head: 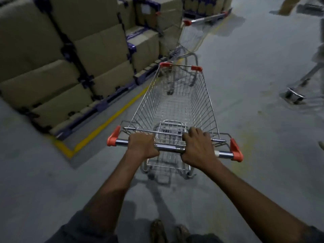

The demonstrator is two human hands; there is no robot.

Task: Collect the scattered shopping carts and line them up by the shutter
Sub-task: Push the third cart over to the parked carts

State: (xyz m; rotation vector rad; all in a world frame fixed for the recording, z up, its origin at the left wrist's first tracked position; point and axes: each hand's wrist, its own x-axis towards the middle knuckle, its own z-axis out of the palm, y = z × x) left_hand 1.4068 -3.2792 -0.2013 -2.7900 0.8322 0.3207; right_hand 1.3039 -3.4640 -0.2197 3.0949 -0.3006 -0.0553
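I count two shopping carts for certain: the near cart (207,95) and the far cart (191,37). A lone caster (294,96) on a metal leg at the right may belong to a third. The near cart has four orange corner caps (236,151). Two hands: my left hand (142,146) and right hand (198,148). Two feet (157,230). One yellow floor line (112,118). The cardboard boxes (103,48) are too many and too blurred to count.

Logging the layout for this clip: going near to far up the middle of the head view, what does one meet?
Feet → left hand and right hand gripping the cart handle → wire basket, empty → second cart beside the stacked boxes.
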